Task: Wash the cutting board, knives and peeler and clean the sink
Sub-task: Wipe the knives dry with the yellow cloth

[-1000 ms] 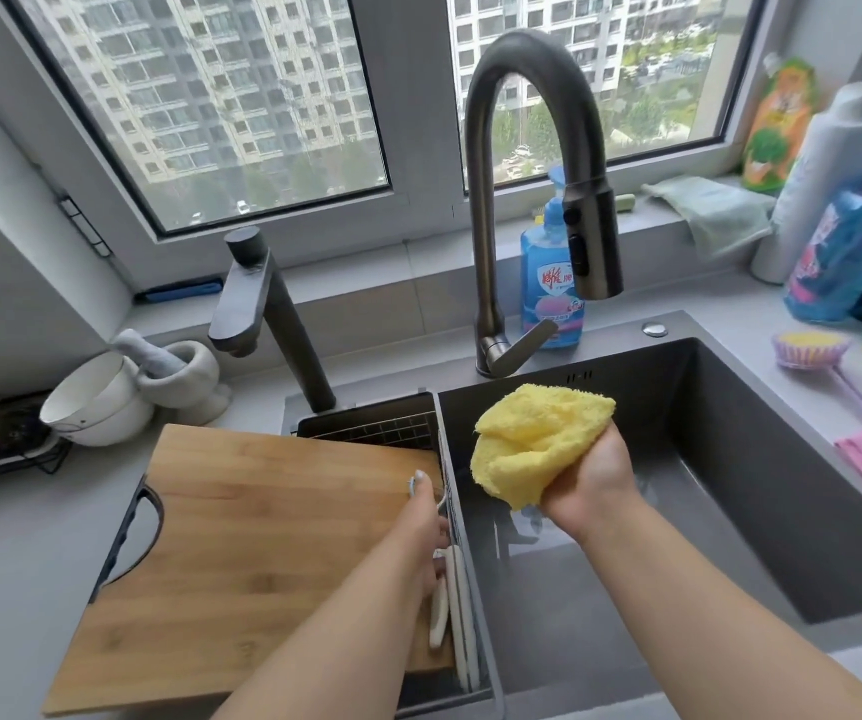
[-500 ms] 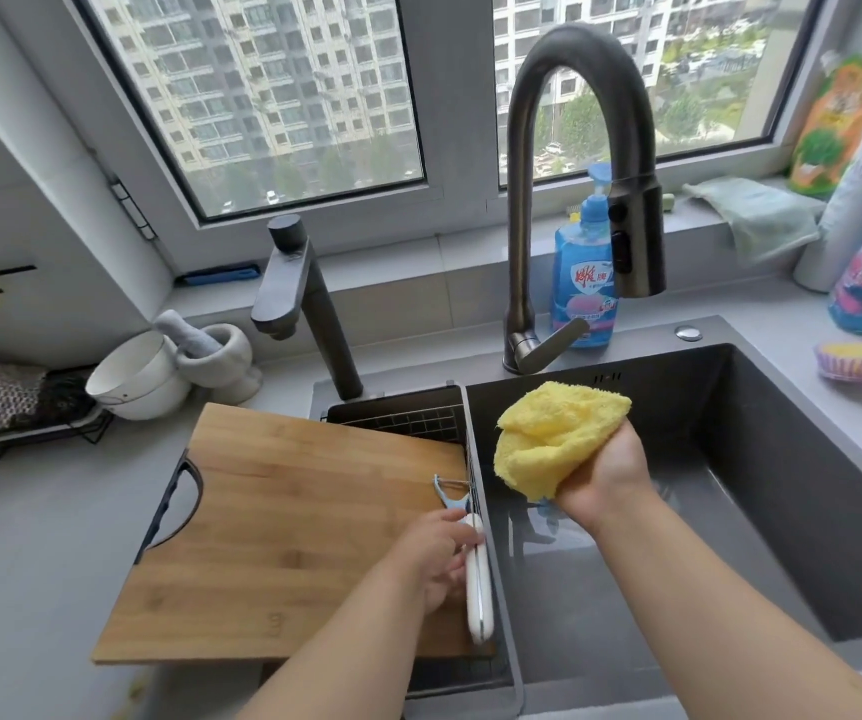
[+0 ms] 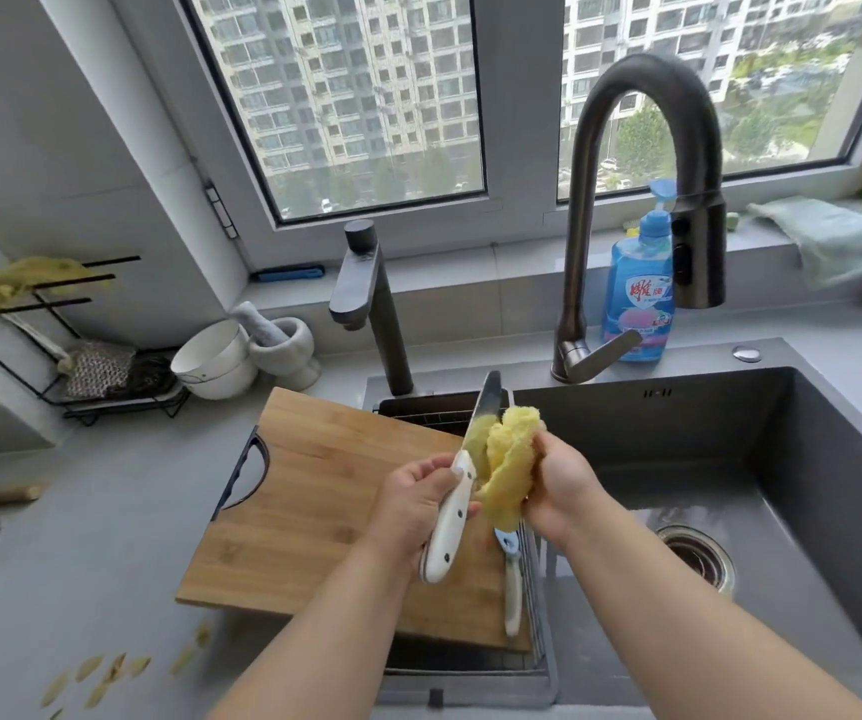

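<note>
Nearest the camera, a few pale peel scraps (image 3: 106, 672) lie on the grey counter (image 3: 106, 537) at the lower left. Above them the wooden cutting board (image 3: 324, 517) rests flat, its right part over the wire drain basket (image 3: 535, 662) at the sink's left side. The peeler (image 3: 511, 584), white-handled with a blue head, lies on the board's right edge.

The left hand (image 3: 413, 506) grips the white handle of a knife (image 3: 457, 491), its fingers curled round it, the blade pointing up and away. The right hand (image 3: 556, 491) clutches a yellow cloth (image 3: 506, 470), bunched against the lower part of the blade; both hands are raised above the board's right end and the basket.

To the right the dark sink (image 3: 730, 459) holds a round drain (image 3: 694, 556) in its floor. Behind it stand the tall arched faucet (image 3: 626, 210) and a shorter angular tap (image 3: 366, 298), with a blue dish soap bottle (image 3: 639, 283) between the faucet's stem and its spray head. Left of the taps sit a white bowl (image 3: 210, 356) and a stone mortar with pestle (image 3: 283, 340). A pale green rag (image 3: 834, 236) lies on the window sill.
</note>
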`<state>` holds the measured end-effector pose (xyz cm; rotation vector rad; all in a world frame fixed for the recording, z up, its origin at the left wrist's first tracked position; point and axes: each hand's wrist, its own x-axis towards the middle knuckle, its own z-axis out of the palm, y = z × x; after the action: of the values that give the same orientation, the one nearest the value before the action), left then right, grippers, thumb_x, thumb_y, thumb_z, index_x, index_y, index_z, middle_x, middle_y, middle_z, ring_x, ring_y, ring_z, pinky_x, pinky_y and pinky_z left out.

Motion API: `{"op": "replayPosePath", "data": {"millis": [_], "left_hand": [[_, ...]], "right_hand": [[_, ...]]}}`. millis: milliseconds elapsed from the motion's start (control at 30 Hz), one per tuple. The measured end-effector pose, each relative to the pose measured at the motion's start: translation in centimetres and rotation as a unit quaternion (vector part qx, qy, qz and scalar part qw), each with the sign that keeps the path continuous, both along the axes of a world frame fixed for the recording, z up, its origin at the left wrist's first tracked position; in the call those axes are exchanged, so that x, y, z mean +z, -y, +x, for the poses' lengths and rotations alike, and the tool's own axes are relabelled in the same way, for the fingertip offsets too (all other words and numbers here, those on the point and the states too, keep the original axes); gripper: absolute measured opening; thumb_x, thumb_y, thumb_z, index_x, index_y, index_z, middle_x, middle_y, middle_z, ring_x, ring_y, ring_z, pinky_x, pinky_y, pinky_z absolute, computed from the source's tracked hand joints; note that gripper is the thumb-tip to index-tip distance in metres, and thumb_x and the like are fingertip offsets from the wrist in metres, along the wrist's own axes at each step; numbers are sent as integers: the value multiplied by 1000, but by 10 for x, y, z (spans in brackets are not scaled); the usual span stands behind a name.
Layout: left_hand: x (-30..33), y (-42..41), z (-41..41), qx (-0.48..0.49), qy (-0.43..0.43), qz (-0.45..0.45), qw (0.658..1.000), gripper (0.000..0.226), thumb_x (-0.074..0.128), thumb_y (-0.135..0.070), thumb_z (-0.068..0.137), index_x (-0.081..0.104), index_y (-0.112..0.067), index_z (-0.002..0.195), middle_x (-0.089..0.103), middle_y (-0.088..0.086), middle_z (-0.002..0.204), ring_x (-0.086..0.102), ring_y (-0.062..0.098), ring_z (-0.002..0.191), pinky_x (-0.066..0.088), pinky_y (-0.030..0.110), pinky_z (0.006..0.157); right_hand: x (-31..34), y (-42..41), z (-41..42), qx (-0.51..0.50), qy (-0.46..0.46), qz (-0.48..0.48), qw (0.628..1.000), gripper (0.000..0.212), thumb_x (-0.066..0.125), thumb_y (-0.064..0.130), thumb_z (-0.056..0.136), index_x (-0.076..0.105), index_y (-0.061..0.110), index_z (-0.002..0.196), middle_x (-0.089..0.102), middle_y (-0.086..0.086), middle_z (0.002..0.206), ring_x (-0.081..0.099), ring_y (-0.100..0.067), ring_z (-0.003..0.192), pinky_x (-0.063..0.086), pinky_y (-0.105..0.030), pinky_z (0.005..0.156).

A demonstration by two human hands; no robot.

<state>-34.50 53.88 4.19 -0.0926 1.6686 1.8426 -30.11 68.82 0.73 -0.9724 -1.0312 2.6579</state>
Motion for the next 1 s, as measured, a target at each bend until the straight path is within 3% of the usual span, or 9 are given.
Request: {"op": "replayPosePath", "data": {"millis": [100,167,233,400,533,667,767,900,1000], "left_hand": [[9,1,10,-37,8,16,999,14,63,2,87,64,0,101,67,24,96,70,29,71,60,35,61],[15,3,12,-41,25,26,999,13,62,3,87,63,1,100,66,23,92,69,29,69,59,34,57],[22,5,13,-38,50,28,998,16,60,1,89,59,3,106,63,25,95,68,29,66,59,34,54],[34,16,21,-156,8,-120,980,23,50,-26,99,54,-17,120,59,15,97,62,19,59,51,29,49],[24,20,28,-178,-164,-227,943,26,54,-28,96,50,-28,122,58,4,84,50,12,53,40,23,42],[26,31,29,-204,-219,-229,926,29,62,-31,92,54,-34,119,60,2,78,49,12,47,38,23,40],[30,43,27,-223,-228,-221,922,27,65,-30,90,55,-39,113,60,3,78,48,11,44,37,24,40],[34,58,24,-250,-230,-233,911,46,70,-23,86,54,-36,126,59,3,77,48,10,43,39,25,42],[39,62,22,-273,-235,-268,894,50,68,-19,84,49,-37,126,60,5,86,49,10,46,42,26,46]], "right_hand": [[1,13,-11,25,0,40,999,39,42,35,101,45,19,136,62,-21,120,63,-38,106,51,-52,92],[3,15,-14,12,-2,64,998,34,49,23,99,44,30,132,62,-16,119,66,-34,99,55,-47,81],[4,16,-13,-6,2,83,997,25,56,15,95,51,23,119,62,-18,117,66,-33,94,56,-48,79],[4,6,-17,-72,30,106,991,79,71,12,85,25,22,149,52,-10,128,62,-33,101,56,-52,76],[9,18,-18,-20,61,150,987,79,90,23,57,49,5,122,65,-20,108,68,-37,88,57,-58,71],[15,12,-19,-15,58,97,994,44,86,9,65,63,-1,102,70,-21,91,69,-35,76,57,-53,66],[15,-4,-23,-36,52,84,994,50,87,13,61,65,0,104,70,-18,91,68,-32,76,57,-55,69],[11,-22,-32,-59,78,75,992,59,90,19,57,67,3,109,70,-16,99,68,-33,83,55,-57,74],[-14,-49,-44,-80,95,46,991,83,96,26,31,68,9,107,70,-12,102,68,-36,86,49,-67,74]]}}
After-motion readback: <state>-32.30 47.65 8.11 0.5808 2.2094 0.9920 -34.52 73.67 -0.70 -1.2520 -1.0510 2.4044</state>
